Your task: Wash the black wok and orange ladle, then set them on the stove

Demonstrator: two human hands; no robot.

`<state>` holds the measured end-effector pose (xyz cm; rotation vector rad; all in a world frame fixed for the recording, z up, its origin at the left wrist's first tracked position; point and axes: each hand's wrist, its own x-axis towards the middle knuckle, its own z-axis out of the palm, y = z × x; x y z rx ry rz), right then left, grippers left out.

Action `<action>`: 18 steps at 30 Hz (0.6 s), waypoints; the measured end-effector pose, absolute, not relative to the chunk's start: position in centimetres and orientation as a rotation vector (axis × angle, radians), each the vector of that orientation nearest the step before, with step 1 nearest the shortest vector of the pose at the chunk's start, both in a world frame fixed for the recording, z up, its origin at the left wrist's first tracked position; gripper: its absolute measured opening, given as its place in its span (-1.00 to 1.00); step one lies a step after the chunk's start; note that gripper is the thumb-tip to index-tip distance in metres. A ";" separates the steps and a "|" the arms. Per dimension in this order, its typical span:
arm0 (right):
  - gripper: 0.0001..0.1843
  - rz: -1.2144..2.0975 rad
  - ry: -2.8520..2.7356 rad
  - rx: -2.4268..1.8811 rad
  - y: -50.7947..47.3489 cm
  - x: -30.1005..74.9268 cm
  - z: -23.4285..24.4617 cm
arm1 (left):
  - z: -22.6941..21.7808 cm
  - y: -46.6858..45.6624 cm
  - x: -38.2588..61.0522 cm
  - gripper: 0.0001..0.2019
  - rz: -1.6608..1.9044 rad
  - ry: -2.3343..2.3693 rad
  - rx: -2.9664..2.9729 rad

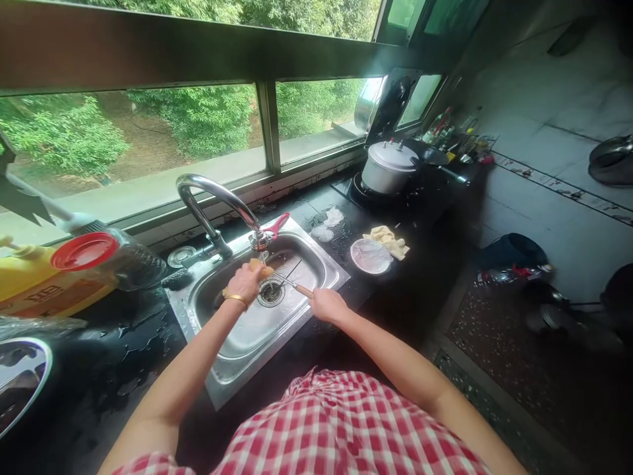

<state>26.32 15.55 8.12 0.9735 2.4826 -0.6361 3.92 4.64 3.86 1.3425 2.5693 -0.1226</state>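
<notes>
Both my hands are over the steel sink (232,359). My left hand (243,284), with a gold bangle at the wrist, is closed on a yellow sponge (262,267) under the tap (217,198). My right hand (327,305) grips the wooden handle of a knife (291,284). Its blade points left toward the sponge, above the drain (270,292).
A red-handled tool (275,226) lies at the sink's back edge. On the dark wet counter sit a white plate (370,256) and pale peelings (390,241). A pressure cooker (388,166) stands on the stove. At left are a yellow bottle (44,284) and a red-lidded jar (113,260).
</notes>
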 end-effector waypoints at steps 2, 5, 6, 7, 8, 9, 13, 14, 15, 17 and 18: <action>-0.65 -0.622 2.480 0.980 15.5 26.2 8.2 | 4.3 4.8 5.9 -0.60 -0.083 2.463 1.510; -0.65 -0.627 2.484 0.966 15.3 26.1 8.1 | 3.9 5.3 8.0 -0.66 -0.045 2.318 1.700; -0.64 -0.631 2.486 0.956 15.1 26.2 8.0 | 3.5 5.5 8.2 -0.66 -0.048 2.296 1.720; -0.64 -0.637 2.485 0.948 15.0 26.4 8.0 | 3.1 5.5 8.1 -0.66 -0.061 2.293 1.717; -0.64 -0.645 2.483 0.940 14.9 26.7 7.9 | 2.6 5.5 7.7 -0.65 -0.081 2.302 1.699; -0.64 -0.652 2.477 0.936 14.7 27.0 7.8 | 2.1 5.5 7.1 -0.64 -0.106 2.319 1.670; -0.67 -0.676 2.462 0.908 13.9 29.1 7.3 | 0.6 5.1 4.0 -0.62 -0.172 2.364 1.506; -0.68 -0.677 2.473 0.894 13.7 29.7 7.1 | 0.4 5.0 3.3 -0.63 -0.181 2.364 1.477; -0.69 -0.678 2.487 0.884 13.6 30.3 7.0 | 0.2 4.9 2.6 -0.63 -0.192 2.376 1.450; -0.71 -0.683 2.516 0.887 13.6 31.5 6.7 | 0.1 4.6 1.4 -0.63 -0.217 2.437 1.377; -0.72 -0.689 2.528 0.904 13.7 32.1 6.5 | 0.1 4.4 0.9 -0.63 -0.223 2.475 1.319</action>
